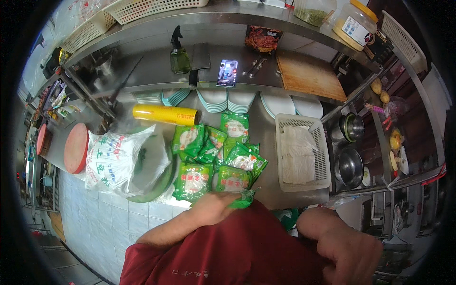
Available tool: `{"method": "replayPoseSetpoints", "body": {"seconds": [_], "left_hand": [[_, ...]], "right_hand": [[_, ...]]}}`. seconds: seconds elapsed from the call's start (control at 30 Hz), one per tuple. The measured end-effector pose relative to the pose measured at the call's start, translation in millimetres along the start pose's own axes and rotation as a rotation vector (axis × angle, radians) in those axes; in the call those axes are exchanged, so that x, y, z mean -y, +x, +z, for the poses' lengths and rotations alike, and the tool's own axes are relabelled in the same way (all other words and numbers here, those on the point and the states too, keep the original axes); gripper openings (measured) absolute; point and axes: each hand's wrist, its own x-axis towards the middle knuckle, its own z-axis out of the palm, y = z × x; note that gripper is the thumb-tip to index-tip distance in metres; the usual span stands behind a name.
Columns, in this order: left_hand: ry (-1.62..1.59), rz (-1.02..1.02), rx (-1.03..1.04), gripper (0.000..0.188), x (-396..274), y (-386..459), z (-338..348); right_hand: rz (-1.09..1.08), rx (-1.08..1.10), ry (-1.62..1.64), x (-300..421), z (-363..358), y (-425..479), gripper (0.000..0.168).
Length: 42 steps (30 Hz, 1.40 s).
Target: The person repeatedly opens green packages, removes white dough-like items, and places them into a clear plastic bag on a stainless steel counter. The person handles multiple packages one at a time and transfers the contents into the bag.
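Observation:
My left hand (216, 207) is closed on a small green plastic packet (244, 199) at the front edge of the steel counter, against my red shirt. Just beyond it lies a heap of green and white printed packets (194, 180), some overlapping. To the left of the heap, a white plastic bag (113, 160) with writing sits over the rim of a green round basin (151, 196). My right hand (342, 242) is raised at the lower right, away from the counter, its fingers curled; whether it holds anything is hidden. A green container (288, 218) shows partly below the counter edge.
A white perforated basket (322, 156) with thin white bags stands at the right. Behind the packets lie a yellow film roll (165, 114) and stacked dishes (213, 101). The shelf above holds a cleaver (201, 57), spray bottle (180, 58), phone (227, 73) and wooden board (308, 76).

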Motion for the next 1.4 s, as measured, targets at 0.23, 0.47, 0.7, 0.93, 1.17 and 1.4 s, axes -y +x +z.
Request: {"method": "replayPoseSetpoints", "body": {"seconds": [0.23,0.47,0.7,0.93,1.17,1.4], "left_hand": [[-0.002,-0.047,0.013,0.042,-5.8,0.8,-1.7],[-0.01,-0.049,0.014,0.043,-7.3,0.1,-0.8],[0.004,-0.048,0.008,0.043,-5.9,1.0,-1.6],[0.011,-0.039,0.014,0.043,-5.9,2.2,-3.0],[0.003,-0.039,0.013,0.042,-2.7,0.6,-0.9],[-0.009,-0.043,0.01,0.041,-4.7,1.7,-3.3]], "right_hand": [[0.003,0.066,0.095,2.2,-0.2,2.0,0.02],[0.061,-0.057,0.028,-0.3,0.9,4.0,0.029],[-0.038,0.09,0.123,6.0,3.1,-2.9,0.031],[0.17,-0.05,0.094,19.2,4.7,-2.2,0.03],[0.059,0.023,0.17,0.5,-3.4,2.1,0.033],[0.087,0.063,0.261,-6.7,-7.0,4.4,0.032]]}}
